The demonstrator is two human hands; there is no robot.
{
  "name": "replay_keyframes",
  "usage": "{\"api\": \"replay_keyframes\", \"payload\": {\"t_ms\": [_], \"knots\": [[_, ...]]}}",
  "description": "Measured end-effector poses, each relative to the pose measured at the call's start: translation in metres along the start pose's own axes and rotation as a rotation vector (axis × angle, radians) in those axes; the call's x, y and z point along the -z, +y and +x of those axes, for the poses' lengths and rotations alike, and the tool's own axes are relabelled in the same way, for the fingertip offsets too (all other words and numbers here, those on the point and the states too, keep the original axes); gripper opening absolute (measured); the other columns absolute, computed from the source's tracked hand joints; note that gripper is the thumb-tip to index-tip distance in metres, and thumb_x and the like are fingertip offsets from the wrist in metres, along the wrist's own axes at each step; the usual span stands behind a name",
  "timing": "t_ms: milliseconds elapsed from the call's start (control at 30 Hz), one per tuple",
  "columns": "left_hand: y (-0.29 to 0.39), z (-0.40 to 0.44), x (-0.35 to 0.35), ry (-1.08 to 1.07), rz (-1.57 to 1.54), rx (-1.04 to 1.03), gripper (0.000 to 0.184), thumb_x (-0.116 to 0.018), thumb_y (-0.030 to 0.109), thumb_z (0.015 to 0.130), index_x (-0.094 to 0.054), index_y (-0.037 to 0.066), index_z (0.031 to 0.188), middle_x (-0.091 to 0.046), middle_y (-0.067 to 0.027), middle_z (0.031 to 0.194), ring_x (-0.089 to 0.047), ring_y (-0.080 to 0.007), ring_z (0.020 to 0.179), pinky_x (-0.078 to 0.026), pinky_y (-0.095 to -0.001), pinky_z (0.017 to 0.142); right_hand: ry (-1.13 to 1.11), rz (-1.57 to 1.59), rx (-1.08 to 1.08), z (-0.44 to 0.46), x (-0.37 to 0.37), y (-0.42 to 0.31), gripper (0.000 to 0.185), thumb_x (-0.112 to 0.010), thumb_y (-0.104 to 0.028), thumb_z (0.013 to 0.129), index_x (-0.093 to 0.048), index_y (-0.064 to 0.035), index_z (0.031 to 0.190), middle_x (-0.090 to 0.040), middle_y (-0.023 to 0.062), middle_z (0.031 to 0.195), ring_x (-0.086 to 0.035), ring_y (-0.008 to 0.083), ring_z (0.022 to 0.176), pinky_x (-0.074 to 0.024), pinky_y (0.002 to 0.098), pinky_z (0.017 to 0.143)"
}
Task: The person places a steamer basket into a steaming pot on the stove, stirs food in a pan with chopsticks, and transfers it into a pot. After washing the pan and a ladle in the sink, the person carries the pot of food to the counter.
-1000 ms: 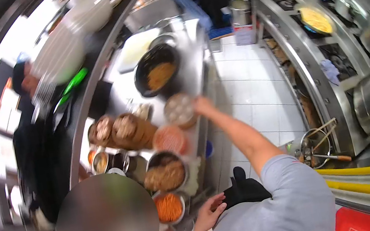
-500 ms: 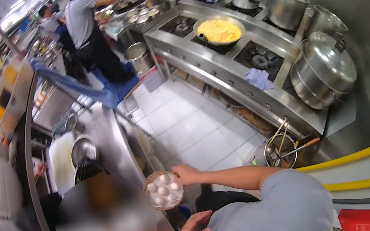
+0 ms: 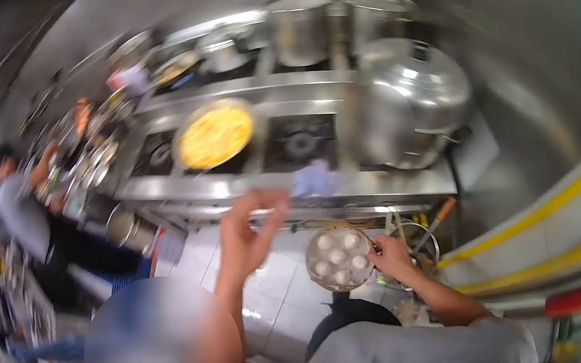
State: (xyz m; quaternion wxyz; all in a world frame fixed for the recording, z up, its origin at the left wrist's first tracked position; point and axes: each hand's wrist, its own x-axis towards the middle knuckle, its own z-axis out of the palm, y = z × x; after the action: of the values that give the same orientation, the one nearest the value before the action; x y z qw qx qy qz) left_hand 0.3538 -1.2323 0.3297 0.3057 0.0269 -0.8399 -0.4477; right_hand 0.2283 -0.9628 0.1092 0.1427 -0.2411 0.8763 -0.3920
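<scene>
A round basket (image 3: 338,257) with several white balls in it hangs over the floor in front of the stove. My right hand (image 3: 391,255) grips its right rim. My left hand (image 3: 249,234) is raised in front of the stove edge, fingers apart and curved, with nothing in it. Beyond it, a wide pan (image 3: 216,135) of yellow food sits on a burner. A crumpled pale cloth (image 3: 314,179) lies on the stove's front edge, right of my left hand. The large lidded steel pot (image 3: 412,101) stands on the stove behind the basket.
Tall steel pots (image 3: 303,30) stand at the back of the stove. Below the stove's right end is a container with long-handled tools (image 3: 440,215). Yellow pipes (image 3: 544,210) run along the right wall. A person (image 3: 28,212) works at the far left. A blurred disc hides the lower left.
The view has swung right towards the stove. My right hand has carried the basket away from the steel counter. My left hand has risen from near my body to in front of the stove.
</scene>
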Motion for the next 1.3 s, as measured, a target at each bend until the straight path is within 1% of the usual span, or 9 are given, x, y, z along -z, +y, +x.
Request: {"api": "replay_keyframes", "payload": {"t_ms": [167,233,433,533,633,700,867,1167,1300], "knots": [[0.016,0.205,-0.127,-0.164,-0.077,-0.310,0.023,-0.063,0.019,0.091,-0.068,0.001,0.104,-0.067,-0.0136,0.095,-0.066,-0.0270,0.090,-0.050,-0.0349,0.079,0.304,0.014,-0.104,-0.007,0.066,0.029,0.021,-0.070,-0.015,0.077,-0.066,0.0021,0.089,-0.068,0.0175,0.073,-0.068,0.0243,0.062,-0.0535,0.0339,0.061],[0.007,0.272,-0.187,-0.302,0.075,-0.364,0.029,-0.060,0.024,0.092,-0.066,0.002,0.110,-0.066,-0.0152,0.103,-0.063,-0.0316,0.098,-0.050,-0.0381,0.084,0.395,0.083,-0.184,-0.017,0.087,0.021,0.020,-0.069,-0.014,0.077,-0.066,0.0033,0.087,-0.069,0.0180,0.074,-0.069,0.0239,0.065,-0.0532,0.0339,0.061],[-0.055,0.416,-0.351,-0.254,0.516,-0.858,0.032,-0.061,0.029,0.091,-0.065,0.005,0.111,-0.063,-0.0147,0.112,-0.059,-0.0321,0.105,-0.048,-0.0404,0.090,0.749,-0.062,-0.420,-0.058,0.113,0.032,0.017,-0.068,-0.009,0.078,-0.067,0.0045,0.089,-0.068,0.0145,0.068,-0.068,0.0202,0.063,-0.0527,0.0328,0.060],[-0.069,0.460,-0.388,-0.491,0.776,-0.936,0.027,-0.064,0.030,0.088,-0.069,0.005,0.099,-0.064,-0.0134,0.105,-0.062,-0.0311,0.099,-0.052,-0.0405,0.083,0.883,-0.098,-0.529,-0.083,0.114,0.041,0.015,-0.066,-0.007,0.079,-0.067,0.0054,0.087,-0.067,0.0133,0.065,-0.067,0.0179,0.059,-0.0519,0.0316,0.056],[-0.085,0.490,-0.394,-0.613,0.646,-0.996,0.023,-0.066,0.025,0.086,-0.071,0.004,0.094,-0.067,-0.0170,0.098,-0.064,-0.0331,0.096,-0.052,-0.0429,0.086,0.894,-0.038,-0.698,-0.107,0.119,0.051,0.013,-0.063,-0.004,0.080,-0.064,0.0068,0.087,-0.064,0.0105,0.061,-0.063,0.0148,0.054,-0.0494,0.0303,0.051],[-0.084,0.514,-0.381,-0.719,0.540,-1.010,0.027,-0.067,0.024,0.086,-0.070,0.002,0.101,-0.068,-0.0183,0.099,-0.065,-0.0342,0.096,-0.051,-0.0441,0.086,0.979,-0.077,-0.646,-0.119,0.125,0.063,0.008,-0.061,-0.002,0.081,-0.063,0.0051,0.083,-0.062,0.0072,0.059,-0.060,0.0121,0.050,-0.0479,0.0288,0.048],[-0.096,0.594,-0.301,-0.740,0.461,-0.680,0.031,-0.069,0.025,0.085,-0.069,0.001,0.104,-0.069,-0.0197,0.092,-0.067,-0.0338,0.086,-0.049,-0.0416,0.079,1.029,-0.007,-0.770,-0.091,0.199,-0.008,0.014,-0.061,-0.006,0.085,-0.064,0.0077,0.084,-0.061,0.0056,0.061,-0.058,0.0107,0.051,-0.0462,0.0271,0.047],[-0.153,0.621,-0.196,-0.678,0.476,-0.440,0.025,-0.070,0.020,0.085,-0.070,0.001,0.100,-0.070,-0.0174,0.084,-0.068,-0.0245,0.080,-0.049,-0.0377,0.076,0.912,-0.103,-0.619,0.027,0.294,-0.053,0.017,-0.061,-0.011,0.086,-0.065,0.0061,0.085,-0.064,0.0080,0.064,-0.061,0.0125,0.051,-0.0506,0.0267,0.049],[-0.183,0.624,-0.187,-0.670,0.404,-0.504,0.023,-0.071,0.019,0.084,-0.069,-0.002,0.092,-0.066,-0.0161,0.074,-0.061,-0.0226,0.068,-0.046,-0.0372,0.069,0.806,-0.122,-0.595,0.111,0.305,-0.049,0.018,-0.063,-0.011,0.080,-0.068,0.0058,0.086,-0.068,0.0142,0.070,-0.071,0.0184,0.062,-0.0572,0.0300,0.060]]}}
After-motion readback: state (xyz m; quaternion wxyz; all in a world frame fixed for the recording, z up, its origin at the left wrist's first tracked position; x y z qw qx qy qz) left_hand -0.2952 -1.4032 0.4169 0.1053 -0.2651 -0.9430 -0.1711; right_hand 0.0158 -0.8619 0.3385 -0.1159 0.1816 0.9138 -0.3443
